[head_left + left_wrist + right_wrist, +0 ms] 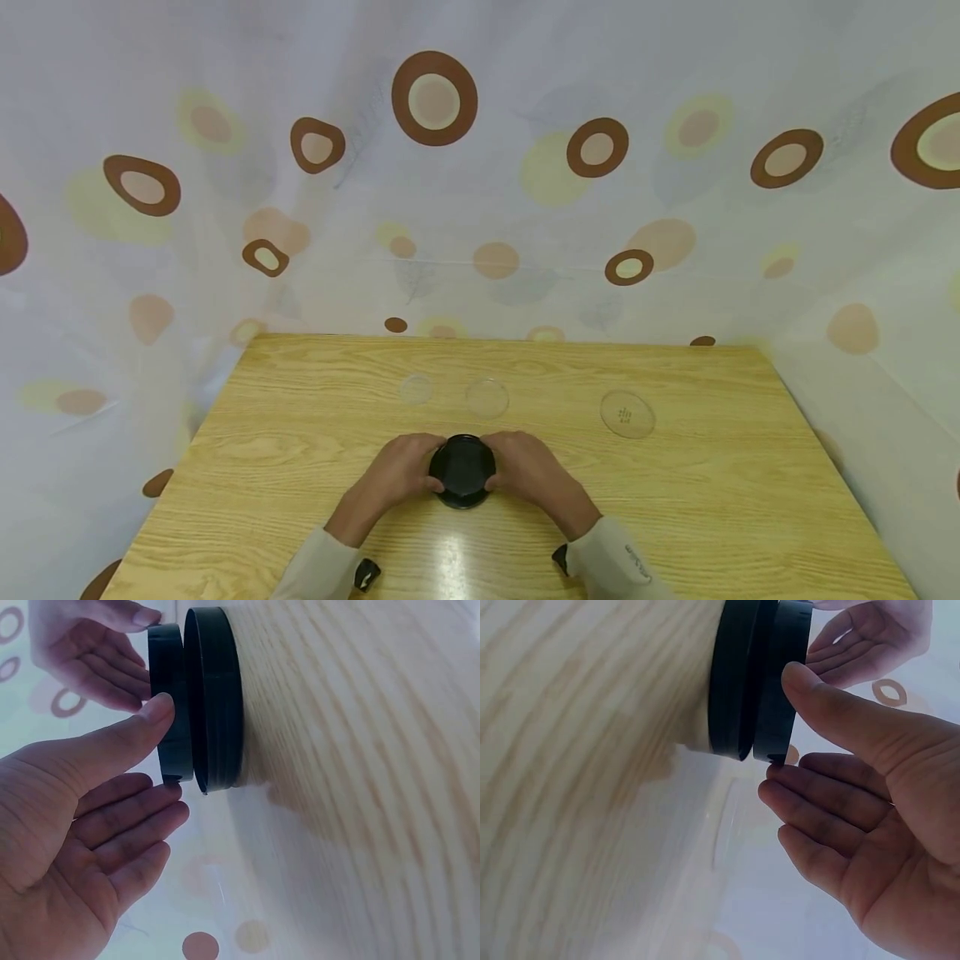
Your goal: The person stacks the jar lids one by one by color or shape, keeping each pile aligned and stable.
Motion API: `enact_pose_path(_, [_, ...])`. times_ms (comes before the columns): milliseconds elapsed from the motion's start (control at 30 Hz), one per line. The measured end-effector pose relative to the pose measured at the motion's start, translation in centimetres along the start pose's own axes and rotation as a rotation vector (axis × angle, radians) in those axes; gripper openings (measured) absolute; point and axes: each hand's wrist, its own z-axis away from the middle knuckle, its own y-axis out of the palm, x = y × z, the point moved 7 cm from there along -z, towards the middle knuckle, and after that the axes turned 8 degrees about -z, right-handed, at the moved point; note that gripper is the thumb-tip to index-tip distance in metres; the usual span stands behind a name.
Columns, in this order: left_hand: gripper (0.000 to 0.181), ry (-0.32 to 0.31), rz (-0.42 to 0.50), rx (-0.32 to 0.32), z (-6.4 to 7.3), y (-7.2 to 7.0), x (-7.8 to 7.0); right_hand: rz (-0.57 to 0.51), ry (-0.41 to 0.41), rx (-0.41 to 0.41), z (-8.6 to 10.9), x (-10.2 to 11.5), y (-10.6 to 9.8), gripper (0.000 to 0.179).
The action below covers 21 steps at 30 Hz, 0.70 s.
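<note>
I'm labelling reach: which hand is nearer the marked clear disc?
Right. The right hand is to the left of the marked clear disc; the left hand is farther left, across the upper black piece.

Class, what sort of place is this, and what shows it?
Probably a screened-off tabletop workspace, the wider room hidden: patterned sheeting hangs behind and beside a wood-grain table, where a black round piece is being handled.

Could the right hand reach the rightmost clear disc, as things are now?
Probably yes, but the right hand holds the black lid and must first let go; nothing seems to block its way to the clear disc.
</note>
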Motion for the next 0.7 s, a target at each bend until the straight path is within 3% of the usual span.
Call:
enact_pose_path(300, [0.061,-0.008,-0.02,0.015,0.4,0.4,0.4,0.019,0.024,0.045,-0.2,0.1,0.9,0.055])
enact_pose_path(700, [0.062,-0.018,-0.03,0.033,0.4,1.0,0.4,0.041,0.017,0.045,-0.1,0.0,1.4,0.056])
